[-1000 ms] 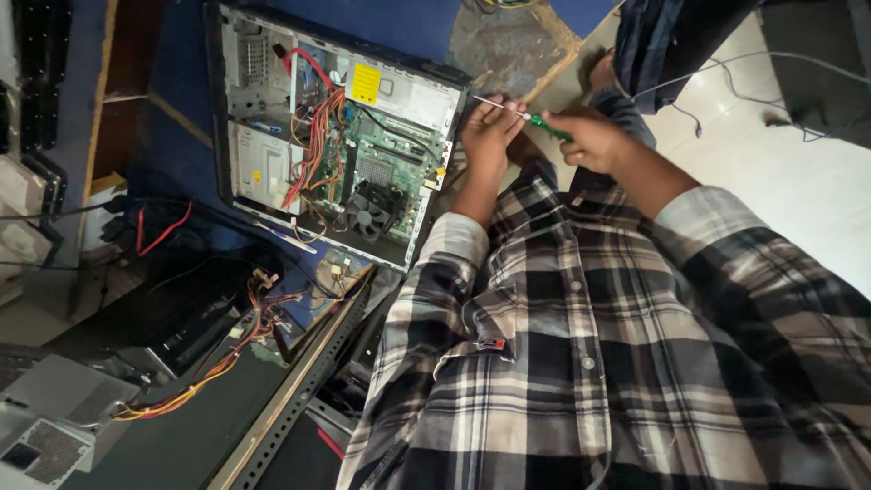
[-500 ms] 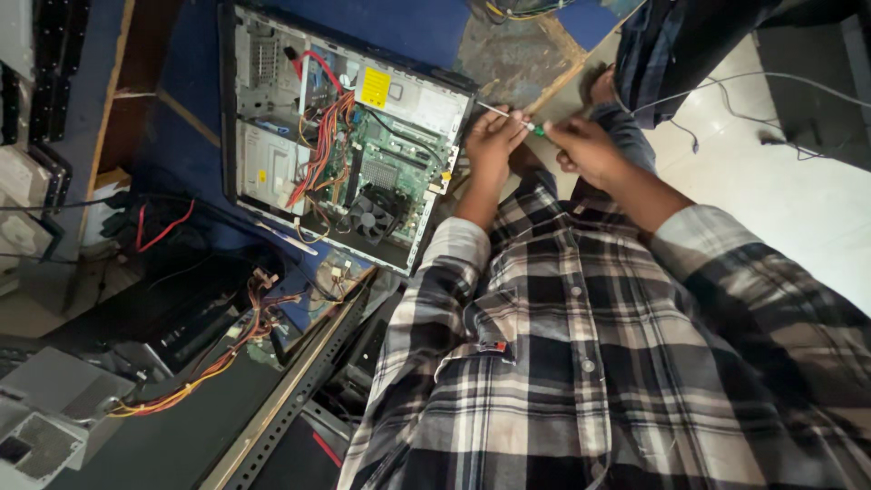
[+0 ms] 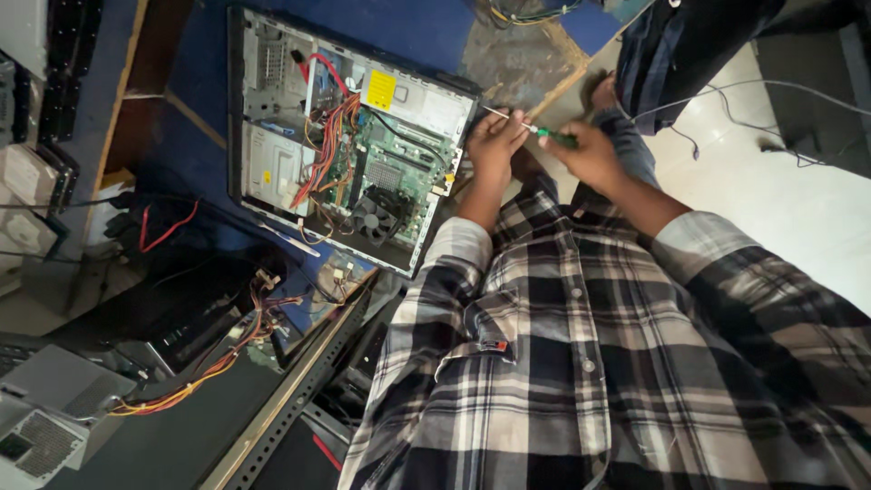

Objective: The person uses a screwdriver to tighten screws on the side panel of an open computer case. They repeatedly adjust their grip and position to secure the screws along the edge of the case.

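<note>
1. From the head camera I look down on the blue-topped work surface (image 3: 426, 27); it carries an open grey metal computer case (image 3: 349, 136) lying on its side with its interior facing up.
2. The case's long axis runs from upper left to lower right in my view. Inside it I see a green circuit board (image 3: 386, 168), a bundle of red, orange and yellow wires (image 3: 325, 145) and a round black cooling fan (image 3: 372, 220) near the lower edge.
3. At lower left, off the case, a loose grey power supply box (image 3: 41, 436) sits with a trail of orange and yellow cables (image 3: 195, 386) leading from it.
4. My left hand (image 3: 494, 145) is at the right edge of the case, fingers curled and pinching the shaft of the tool.
5. My right hand (image 3: 590, 154) is just beside it, closed around the tool's handle.
6. The tool is a thin screwdriver with a green handle and silver shaft (image 3: 535, 130). It lies almost flat, with its long axis sloping slightly from lower right up to upper left. Its tip points left toward the upper right corner of the case, and it spans the gap between both hands.
</note>
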Demonstrator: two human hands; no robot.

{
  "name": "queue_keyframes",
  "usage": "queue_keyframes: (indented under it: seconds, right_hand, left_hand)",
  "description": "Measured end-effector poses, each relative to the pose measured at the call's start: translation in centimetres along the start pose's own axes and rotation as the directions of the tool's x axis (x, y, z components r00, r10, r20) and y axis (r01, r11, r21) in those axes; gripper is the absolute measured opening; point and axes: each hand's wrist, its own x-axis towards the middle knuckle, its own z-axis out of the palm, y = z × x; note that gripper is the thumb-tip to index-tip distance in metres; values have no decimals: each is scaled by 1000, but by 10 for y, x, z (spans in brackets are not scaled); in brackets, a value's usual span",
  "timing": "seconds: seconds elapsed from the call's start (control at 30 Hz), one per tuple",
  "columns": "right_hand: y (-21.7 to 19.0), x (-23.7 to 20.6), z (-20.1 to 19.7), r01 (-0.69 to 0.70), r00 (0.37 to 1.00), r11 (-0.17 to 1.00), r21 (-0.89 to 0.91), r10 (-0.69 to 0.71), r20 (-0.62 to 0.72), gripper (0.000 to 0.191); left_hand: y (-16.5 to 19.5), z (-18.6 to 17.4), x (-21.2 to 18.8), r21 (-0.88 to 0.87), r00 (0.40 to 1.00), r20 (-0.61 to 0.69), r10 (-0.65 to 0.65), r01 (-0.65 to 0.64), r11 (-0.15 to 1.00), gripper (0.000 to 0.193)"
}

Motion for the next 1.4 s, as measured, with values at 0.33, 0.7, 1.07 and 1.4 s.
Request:
queue_keyframes:
  seconds: [0.33,0.7,1.07,1.4]
  right_hand:
    - [0,14,15,-392,911,849,353,305,278,44]
    - [-8,1,9,120,970,854,-506,-210,-125,32]
    - [14,1,2,325,933,923,-208,-349,-88,37]
    - [8,30,-9,-798,588,453,398,439,679,40]
  left_hand:
    - [8,-8,-3,-13,995,64,-76,77,997,39]
    - [-4,3,1,19,996,-89,25,-23,1000,34]
    - [-5,2,3,108,991,-133,-7,22,994,25]
    - [3,-2,-4,195,992,-105,-76,95,976,25]
